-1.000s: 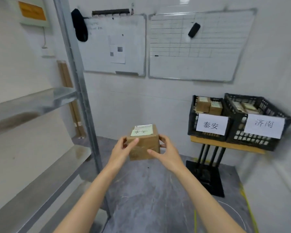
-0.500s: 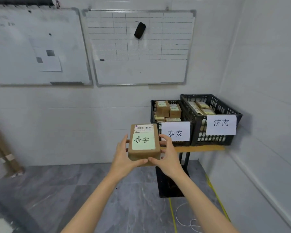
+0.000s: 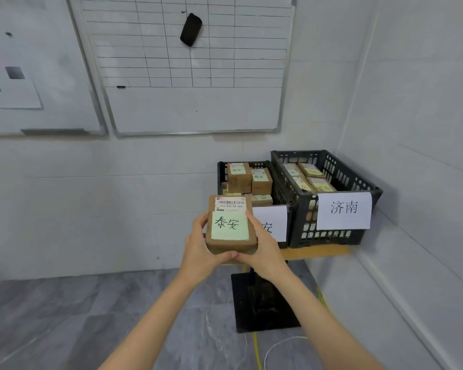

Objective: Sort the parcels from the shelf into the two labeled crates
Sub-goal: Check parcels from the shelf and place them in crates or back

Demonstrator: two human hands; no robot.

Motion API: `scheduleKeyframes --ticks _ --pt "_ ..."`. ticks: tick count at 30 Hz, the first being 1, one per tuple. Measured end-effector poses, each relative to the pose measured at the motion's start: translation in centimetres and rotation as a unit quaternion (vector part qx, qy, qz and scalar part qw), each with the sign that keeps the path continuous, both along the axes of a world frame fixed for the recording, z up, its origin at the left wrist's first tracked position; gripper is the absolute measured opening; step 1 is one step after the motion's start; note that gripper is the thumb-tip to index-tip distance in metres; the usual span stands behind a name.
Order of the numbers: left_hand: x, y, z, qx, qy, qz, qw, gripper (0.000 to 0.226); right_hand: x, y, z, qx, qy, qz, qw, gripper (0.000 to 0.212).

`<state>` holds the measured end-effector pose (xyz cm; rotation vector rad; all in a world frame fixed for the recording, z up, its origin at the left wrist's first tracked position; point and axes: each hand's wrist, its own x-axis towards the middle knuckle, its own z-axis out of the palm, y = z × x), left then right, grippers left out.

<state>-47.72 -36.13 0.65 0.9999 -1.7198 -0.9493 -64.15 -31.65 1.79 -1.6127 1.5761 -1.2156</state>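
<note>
Fingers [image 3: 201,221] of the left hand [image 3: 198,253] and the right hand [image 3: 266,252] gripping a brown cardboard parcel with a green label [image 3: 231,228] from both sides, holding it in the air before the left black plastic crate [image 3: 220,177], the right black plastic crate [image 3: 305,225] sitting just beside that one, both standing on a wooden desk [image 3: 316,252] and holding more boxes.

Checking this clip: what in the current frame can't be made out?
Head view:
- Left crate label: first character hidden behind the held parcel and right hand.
- Held parcel's tiniest print: too small.
- Left crate's lower parcels: covered by upper parcels.
- Left whiteboard: cut off by the left edge.
</note>
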Motion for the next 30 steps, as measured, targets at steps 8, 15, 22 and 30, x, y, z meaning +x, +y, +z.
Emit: scheduleKeyframes --ticks 8,15,22,30 --pt "-9.1 -8.3 1.0 -0.057 -0.045 0.012 0.997 0.101 -9.3 -9.0 1.5 -0.004 0.034 0.01 0.999 0.099" --pt "-14.2 -13.7 -0.5 -0.07 -0.097 0.041 0.992 0.097 -14.3 -14.8 0.5 0.0 0.05 0.015 0.999 0.105" --pt "-17.8 -18.9 -1.5 -0.054 -0.099 0.058 0.992 0.089 -18.1 -19.8 -0.7 0.011 0.043 0.011 0.999 0.1" --pt "-20.4 -26.6 -2.6 0.012 -0.047 -0.002 0.999 0.088 -21.6 -26.7 -1.4 0.043 0.02 0.024 0.999 0.099"
